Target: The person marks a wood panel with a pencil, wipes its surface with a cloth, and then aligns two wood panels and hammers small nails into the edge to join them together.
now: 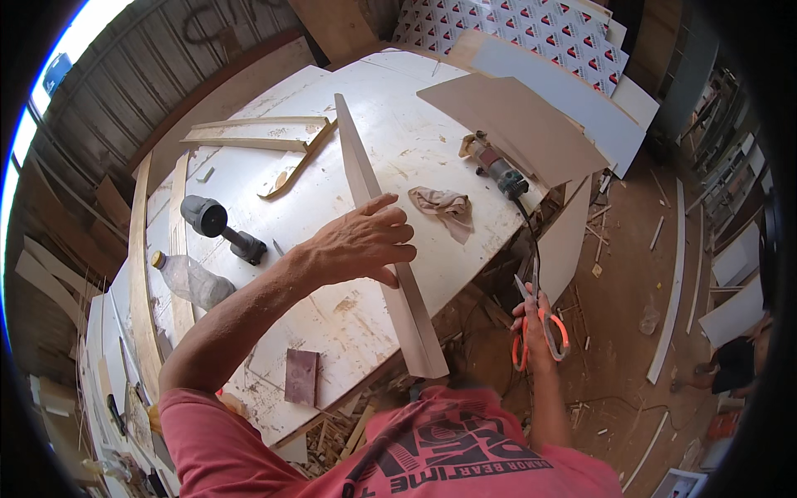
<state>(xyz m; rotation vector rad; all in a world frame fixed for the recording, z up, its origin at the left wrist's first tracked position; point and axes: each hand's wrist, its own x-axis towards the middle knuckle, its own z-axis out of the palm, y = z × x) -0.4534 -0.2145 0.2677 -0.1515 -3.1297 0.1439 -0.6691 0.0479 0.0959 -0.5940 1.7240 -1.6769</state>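
A long, tapering brown strip [413, 319], folded or angled along its length, lies across the white worktable and reaches past its near edge toward my body. My left hand [357, 241] is bent over the middle of this strip, its fingers curled across the top and the thumb against the near side. At the table's right, beyond its edge, my right hand [531, 311] grips a pair of scissors [564, 334] by the orange handles. Their blades point away from me and stand a little apart.
The white worktable [332, 324] carries a crumpled cloth [440, 203], a corded power tool [502, 174], a dark grey tool [207, 217], a plastic bottle [195, 280], a maroon block [301, 378] and wooden frame pieces [249, 143]. Brown sheets [515, 124] lie far right. Scraps litter the floor [614, 332].
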